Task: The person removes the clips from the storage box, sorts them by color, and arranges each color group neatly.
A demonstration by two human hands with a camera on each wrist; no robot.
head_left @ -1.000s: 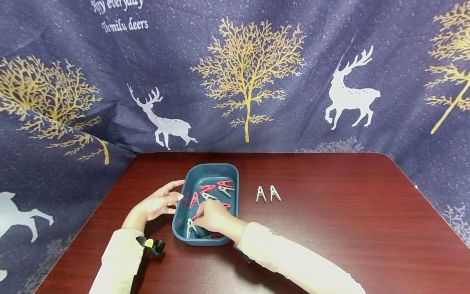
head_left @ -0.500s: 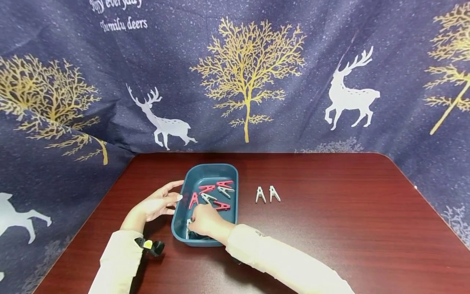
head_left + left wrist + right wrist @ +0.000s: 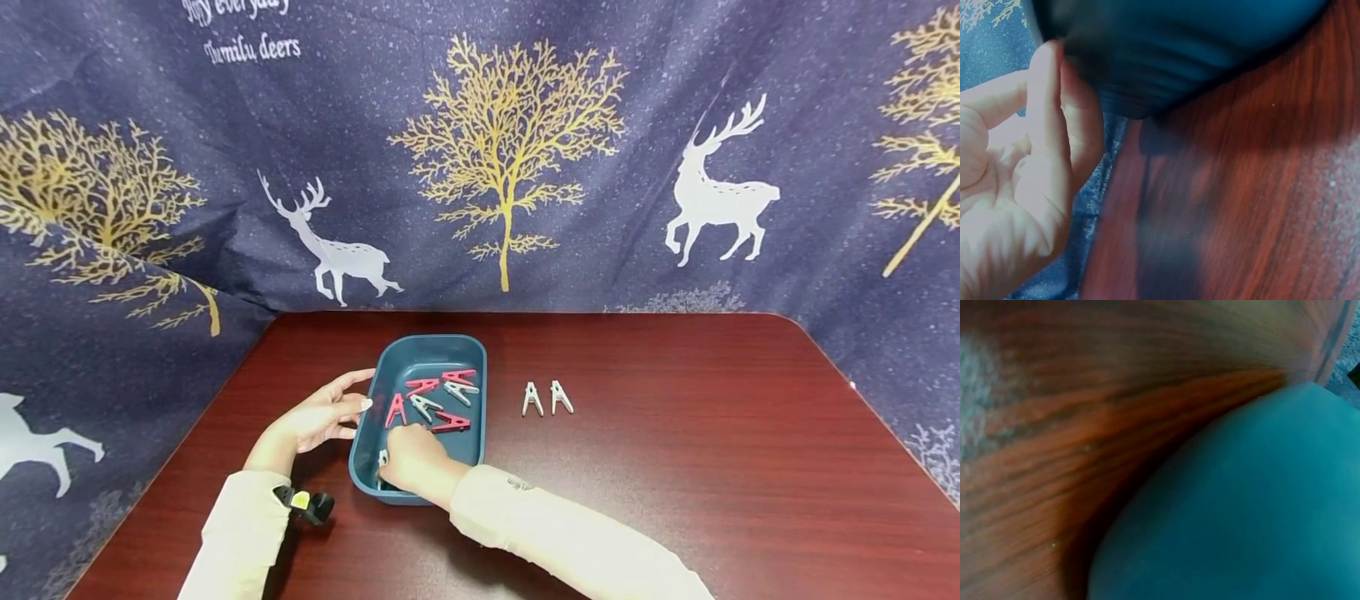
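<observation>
Several red and white clothespins lie in a blue bin (image 3: 482, 433); among them are a red clothespin (image 3: 452, 422) and a white clothespin (image 3: 423, 406). My right hand (image 3: 416, 457) reaches into the bin's near left corner, fingers curled down at another white clothespin (image 3: 383, 458), which shows beside the fingertips. The hand covers most of that clothespin. Outside the bin, my left hand (image 3: 322, 412) has its loosely bent fingers against the left wall, also seen in the left wrist view with the bin wall (image 3: 1166, 56). In the right wrist view the bin wall (image 3: 1241, 506) hides the right hand.
Two white clothespins, a left one (image 3: 532, 398) and a right one (image 3: 560, 397), lie on the dark red wooden table (image 3: 712, 433) right of the bin. Behind the table hangs a blue cloth (image 3: 450, 208) with trees and deer.
My right hand has shifted left and toward me inside the bin, from beside a red clothespin onto the white one in the near corner. The left hand has stayed at the bin.
</observation>
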